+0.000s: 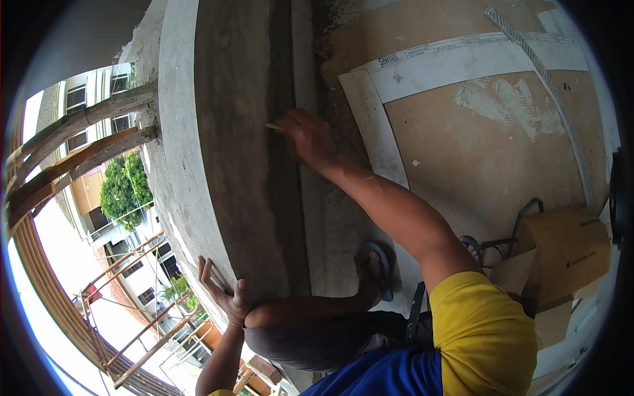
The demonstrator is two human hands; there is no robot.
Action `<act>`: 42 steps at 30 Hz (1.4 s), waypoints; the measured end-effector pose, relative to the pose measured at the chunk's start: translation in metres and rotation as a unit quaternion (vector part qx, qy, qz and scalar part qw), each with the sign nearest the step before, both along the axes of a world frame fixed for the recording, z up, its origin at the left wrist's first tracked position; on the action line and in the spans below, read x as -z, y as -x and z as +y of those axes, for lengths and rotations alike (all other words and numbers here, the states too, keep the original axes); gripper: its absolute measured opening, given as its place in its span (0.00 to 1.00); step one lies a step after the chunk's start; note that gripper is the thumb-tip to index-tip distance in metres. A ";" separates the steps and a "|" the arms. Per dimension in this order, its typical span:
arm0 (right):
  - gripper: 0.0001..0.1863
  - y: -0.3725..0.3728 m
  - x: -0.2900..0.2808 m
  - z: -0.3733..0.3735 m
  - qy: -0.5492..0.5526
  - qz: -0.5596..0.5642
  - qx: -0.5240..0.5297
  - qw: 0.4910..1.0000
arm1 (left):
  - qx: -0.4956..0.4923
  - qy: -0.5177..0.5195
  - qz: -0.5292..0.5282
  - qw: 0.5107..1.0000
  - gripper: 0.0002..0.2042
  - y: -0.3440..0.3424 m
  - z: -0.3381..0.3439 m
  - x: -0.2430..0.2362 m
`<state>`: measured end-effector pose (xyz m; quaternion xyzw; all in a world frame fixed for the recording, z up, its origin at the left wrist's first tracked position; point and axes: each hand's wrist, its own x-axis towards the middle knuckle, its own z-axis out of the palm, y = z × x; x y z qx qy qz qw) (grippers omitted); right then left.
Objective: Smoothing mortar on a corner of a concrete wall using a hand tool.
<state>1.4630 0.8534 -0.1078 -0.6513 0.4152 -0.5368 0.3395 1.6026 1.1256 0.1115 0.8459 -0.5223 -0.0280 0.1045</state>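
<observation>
My right hand [308,140] is closed around a thin, pale, flat-looking strip [273,127]. Only its short end sticks out past the fingers, so its exact kind is hidden. That end lies at the inner side of the grey cement wall top [241,152], where a darker, damp-looking band [281,158] runs along it. Lower left, my left hand [224,294] rests on the wall's pale outer edge [188,132], beside my knee. Its fingers are spread and nothing is in them.
Brown board [422,138] with white strips covers the floor at right. A braided strap [548,79] crosses it; a cardboard box [568,247] stands lower right. Wooden poles [86,119] and bamboo scaffolding [142,317] are outside the wall. My sandalled foot [373,270] is inside it.
</observation>
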 end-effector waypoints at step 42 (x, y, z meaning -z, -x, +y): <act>0.07 -0.007 0.009 -0.008 -0.099 0.003 0.078 0.992 | -0.002 -0.010 0.012 1.000 0.46 0.003 -0.003 -0.002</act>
